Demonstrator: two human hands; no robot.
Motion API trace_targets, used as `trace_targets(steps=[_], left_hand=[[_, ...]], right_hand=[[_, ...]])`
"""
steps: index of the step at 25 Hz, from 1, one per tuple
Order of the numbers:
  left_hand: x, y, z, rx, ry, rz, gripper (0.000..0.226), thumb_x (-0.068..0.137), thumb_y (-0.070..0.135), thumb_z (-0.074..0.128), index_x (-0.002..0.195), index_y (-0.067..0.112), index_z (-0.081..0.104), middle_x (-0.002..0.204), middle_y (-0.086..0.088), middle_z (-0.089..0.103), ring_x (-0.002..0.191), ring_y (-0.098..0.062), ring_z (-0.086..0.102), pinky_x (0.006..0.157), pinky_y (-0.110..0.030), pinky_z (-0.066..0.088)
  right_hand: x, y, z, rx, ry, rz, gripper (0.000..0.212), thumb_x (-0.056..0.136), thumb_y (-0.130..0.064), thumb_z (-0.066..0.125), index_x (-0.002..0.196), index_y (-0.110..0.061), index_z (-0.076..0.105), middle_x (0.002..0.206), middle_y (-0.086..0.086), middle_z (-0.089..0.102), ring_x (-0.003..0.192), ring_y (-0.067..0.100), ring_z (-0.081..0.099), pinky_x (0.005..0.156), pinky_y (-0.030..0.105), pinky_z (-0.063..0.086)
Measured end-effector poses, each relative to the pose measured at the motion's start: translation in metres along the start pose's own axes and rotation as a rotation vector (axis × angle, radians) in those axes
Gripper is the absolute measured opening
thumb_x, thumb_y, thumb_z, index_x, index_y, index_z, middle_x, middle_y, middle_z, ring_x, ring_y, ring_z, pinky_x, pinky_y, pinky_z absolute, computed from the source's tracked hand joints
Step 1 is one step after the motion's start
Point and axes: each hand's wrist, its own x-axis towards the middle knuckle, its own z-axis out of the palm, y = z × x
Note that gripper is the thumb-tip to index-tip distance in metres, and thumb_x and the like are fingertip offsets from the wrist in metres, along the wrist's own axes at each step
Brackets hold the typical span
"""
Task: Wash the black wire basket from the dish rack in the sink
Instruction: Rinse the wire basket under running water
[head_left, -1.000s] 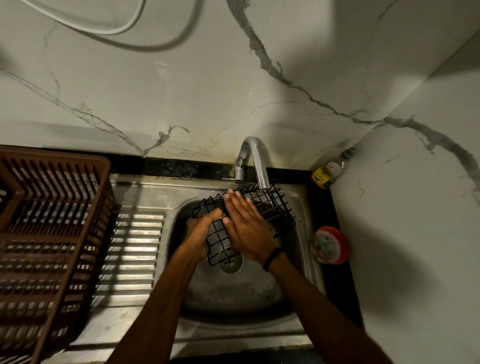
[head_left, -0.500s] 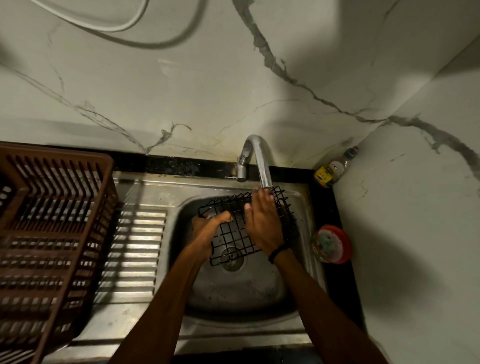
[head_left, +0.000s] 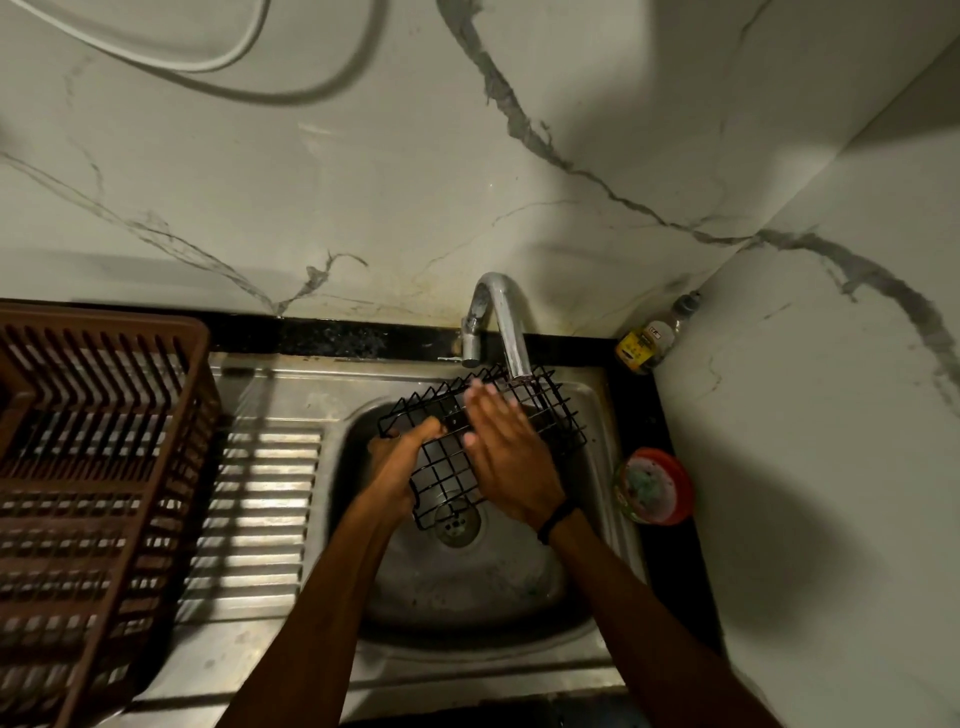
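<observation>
Steel sink (head_left: 597, 410) is taking up the middle of the counter, with the brown dish rack (head_left: 93, 467) sitting over the draining board (head_left: 260, 499) to its left, well apart from the work. Over the bowl the black wire basket (head_left: 447, 470) is hanging tilted. Its long axis is running from the near-left corner, just above the drain (head_left: 457, 525), up and away to the far-right end, which is sitting right under the spout of the tap (head_left: 506, 322). Whether water is running, I cannot tell.

The left hand (head_left: 397, 462) is gripping the basket's left edge, thumb curled over the top wire; its fingers are hidden beneath. The right hand (head_left: 506, 460) is lying flat on the mesh with fingers straight and close together, pressing down, fingertips pointing toward the tap.

The coming move is likely turning on that slant. The right hand is the nearer one to the far end under the spout, while the bare stretch of mesh is lying down and to the left of its palm, toward the drain. A rub along the long axis looks the natural stroke, with the left hand steadying or turning the basket.
</observation>
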Motion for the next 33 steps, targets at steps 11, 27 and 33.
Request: trace_targets(steps=[11,27,33], left_hand=[[-0.001,-0.003,-0.008,0.029,0.015,-0.037,0.082,0.077,0.039,0.080,0.146,0.011,0.046,0.138,-0.006,0.048,0.123,-0.028,0.045,0.097,-0.037,0.042],[-0.020,0.026,0.002,0.022,-0.098,-0.196,0.022,0.092,0.038,0.068,0.089,0.016,0.063,0.108,-0.018,0.063,0.079,-0.027,0.069,0.051,-0.027,0.059],[0.004,0.042,0.006,0.137,-0.218,-0.209,0.056,0.046,0.059,0.089,0.093,0.029,0.079,0.149,-0.018,0.052,0.134,-0.037,0.050,0.113,-0.058,0.037]], right_hand=[[-0.008,0.012,-0.003,0.024,0.077,0.323,0.061,0.102,-0.043,0.012,0.154,-0.011,0.013,0.163,0.008,0.009,0.152,0.021,0.005,0.124,0.039,0.004],[-0.002,0.027,-0.018,0.071,0.077,0.376,0.052,0.104,-0.038,0.028,0.150,-0.013,0.033,0.159,0.010,0.027,0.149,0.022,0.017,0.123,0.038,0.005],[0.008,0.057,-0.055,0.241,0.258,0.692,0.046,0.096,-0.049,0.049,0.131,-0.018,0.053,0.133,0.008,0.056,0.119,0.023,0.053,0.099,0.037,0.041]])
